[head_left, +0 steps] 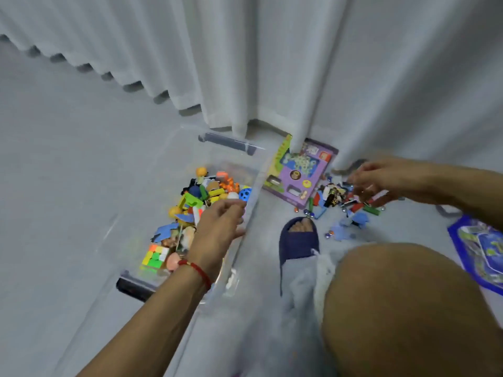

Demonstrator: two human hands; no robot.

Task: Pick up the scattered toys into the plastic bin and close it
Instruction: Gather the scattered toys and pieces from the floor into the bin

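here, a clear plastic bin (246,213) sits on the pale floor (68,186), long axis running from the near dark latch (133,288) away toward the far latch (231,142) by the curtain (272,63). no lid on it. inside: a heap of small toys (196,202), among them a colour cube (155,258) at the near end, a blue holed ball (245,194) at the far right, orange and yellow pieces between.

left hand (217,227) hangs over the bin's right side, fingers loosely curled; blurred, cannot tell whether it holds anything. red cord bracelet (197,270) on that wrist.

right hand (373,183) is low over the scattered pile (343,202) on the floor, right of the bin, fingers bent down into the pieces; blur hides whether they pinch one.

the pile: red, green, blue bits, dark cards, a few marbles (309,212) strewn toward the slipper (298,240).

purple boxed game (302,172) lies flat between bin and pile, its far end under the curtain hem. blue board (479,251) at the right edge. bare knee (402,308) in the foreground.
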